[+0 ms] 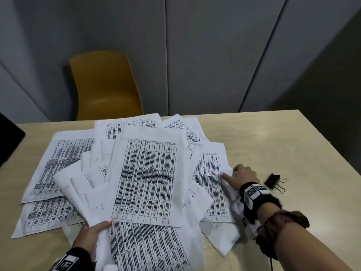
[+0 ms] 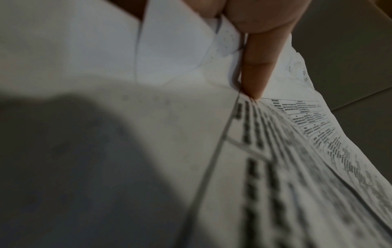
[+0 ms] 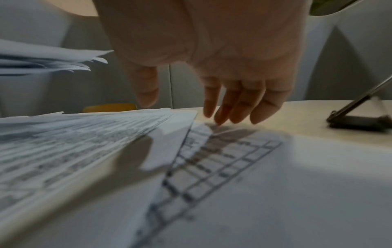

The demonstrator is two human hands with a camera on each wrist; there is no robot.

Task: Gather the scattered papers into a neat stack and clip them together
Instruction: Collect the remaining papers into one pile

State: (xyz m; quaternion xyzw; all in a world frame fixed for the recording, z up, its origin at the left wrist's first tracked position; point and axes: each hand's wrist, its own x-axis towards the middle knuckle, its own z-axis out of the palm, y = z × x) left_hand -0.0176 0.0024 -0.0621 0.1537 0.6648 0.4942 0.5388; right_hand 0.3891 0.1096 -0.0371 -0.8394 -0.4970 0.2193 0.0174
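Observation:
Several white sheets printed with tables lie fanned and overlapping on the beige table. My left hand pinches a raised bundle of sheets by its near edge; in the left wrist view the thumb presses on the bundle. My right hand hovers with straight fingers over the right edge of a flat sheet, also, and holds nothing. A black binder clip lies on the table just right of that hand, seen too at the right edge.
A yellow chair stands behind the table's far edge before grey wall panels. A dark object sits at the table's left edge. Bare table top stretches to the right of the clip.

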